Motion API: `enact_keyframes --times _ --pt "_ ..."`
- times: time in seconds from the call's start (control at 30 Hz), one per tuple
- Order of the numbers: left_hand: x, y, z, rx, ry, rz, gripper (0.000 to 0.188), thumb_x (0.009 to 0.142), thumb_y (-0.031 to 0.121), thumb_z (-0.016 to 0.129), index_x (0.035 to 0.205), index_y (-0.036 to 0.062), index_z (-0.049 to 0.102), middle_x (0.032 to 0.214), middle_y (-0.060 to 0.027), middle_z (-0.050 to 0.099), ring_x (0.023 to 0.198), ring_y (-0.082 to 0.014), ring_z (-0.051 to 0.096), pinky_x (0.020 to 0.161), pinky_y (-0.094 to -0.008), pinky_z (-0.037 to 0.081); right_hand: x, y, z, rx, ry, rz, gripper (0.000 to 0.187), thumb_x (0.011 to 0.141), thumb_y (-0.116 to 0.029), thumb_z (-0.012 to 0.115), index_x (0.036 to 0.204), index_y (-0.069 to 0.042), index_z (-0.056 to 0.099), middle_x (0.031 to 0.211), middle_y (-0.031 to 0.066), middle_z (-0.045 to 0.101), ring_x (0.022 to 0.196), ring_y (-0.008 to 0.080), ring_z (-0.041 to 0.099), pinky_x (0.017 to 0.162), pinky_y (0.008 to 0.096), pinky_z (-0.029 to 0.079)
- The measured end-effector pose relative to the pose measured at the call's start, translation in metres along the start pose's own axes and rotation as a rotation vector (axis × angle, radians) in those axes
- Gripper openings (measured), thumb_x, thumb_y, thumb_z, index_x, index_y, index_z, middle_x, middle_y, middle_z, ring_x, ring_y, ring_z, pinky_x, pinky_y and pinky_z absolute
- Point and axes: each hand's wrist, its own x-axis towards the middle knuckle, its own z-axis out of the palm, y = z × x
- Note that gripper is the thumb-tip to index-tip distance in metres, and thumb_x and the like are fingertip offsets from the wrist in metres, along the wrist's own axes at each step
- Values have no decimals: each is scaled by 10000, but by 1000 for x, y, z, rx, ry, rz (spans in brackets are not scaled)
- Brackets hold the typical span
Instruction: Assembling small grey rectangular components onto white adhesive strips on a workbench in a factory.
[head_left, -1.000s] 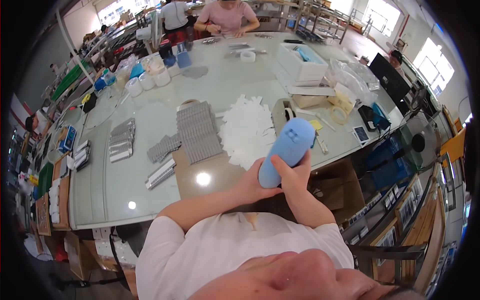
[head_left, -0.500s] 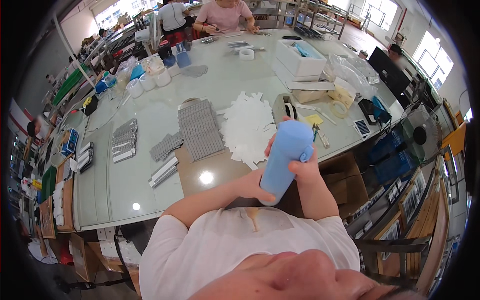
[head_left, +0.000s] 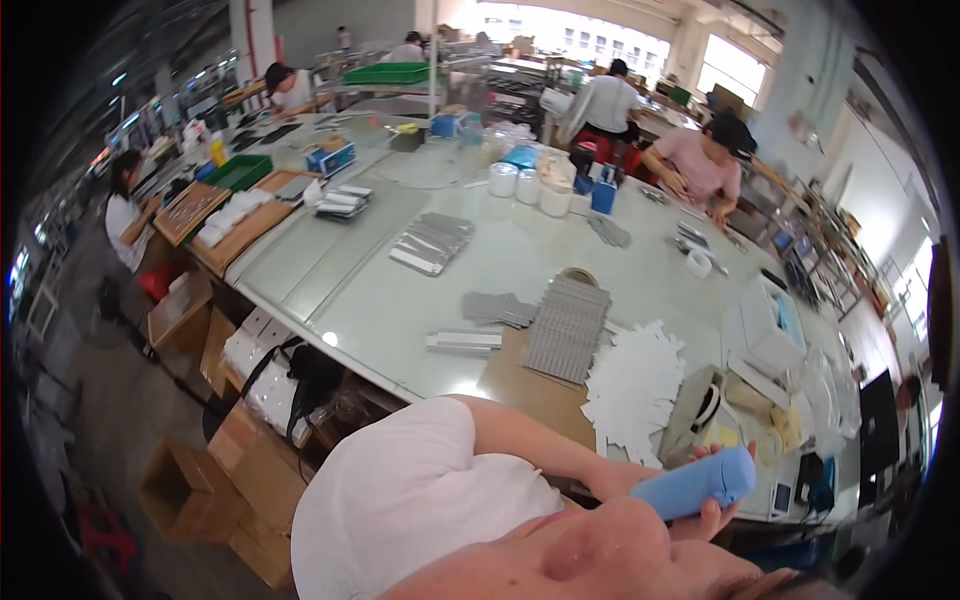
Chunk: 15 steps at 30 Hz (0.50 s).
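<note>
A light blue water bottle [head_left: 690,486] lies tilted close to my body at the lower right, its capped end pointing right. My left hand [head_left: 618,479] grips its lower end, with the fingers mostly hidden behind the bottle. Around the cap end my right hand [head_left: 708,522] is closed, with fingertips showing above and below the bottle. On the table just beyond lie a spread pile of white strips [head_left: 635,385] and a stack of grey patterned strips [head_left: 567,328]. Smaller grey pieces [head_left: 497,308] and white-and-grey strips [head_left: 464,342] rest to their left.
The glass-topped table [head_left: 380,330] bears white rolls [head_left: 503,180], a white foam box [head_left: 765,325] and a tape dispenser [head_left: 692,408]. A cardboard box [head_left: 185,500] stands on the floor at left. A person in pink [head_left: 700,165] works across the table; others sit farther off.
The view has swung left and tilted, bringing more of the left side and floor into sight. The bottle has gone from nearly upright to lying almost level, still in both hands.
</note>
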Motion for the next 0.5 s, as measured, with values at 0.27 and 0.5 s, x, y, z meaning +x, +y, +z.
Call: enact_keyframes --times 0.27,0.5 --pt "32 -38 -4 38 -105 -67 1102 617 231 938 1534 38 359 1427 -110 542 1347 -215 480 1154 -410 368 -17 8 -50 -180 69 -139 1341 644 -579 917 1620 -8 197 1344 217 566 1122 320 647 978 440 535" --pt "37 -29 3 -50 -213 23 1082 668 209 921 1559 62 325 1460 -104 493 1389 -221 428 1177 -422 340 -26 9 -45 -263 65 -141 1340 624 -282 968 1627 -12 121 1181 154 627 1049 297 672 927 440 554"
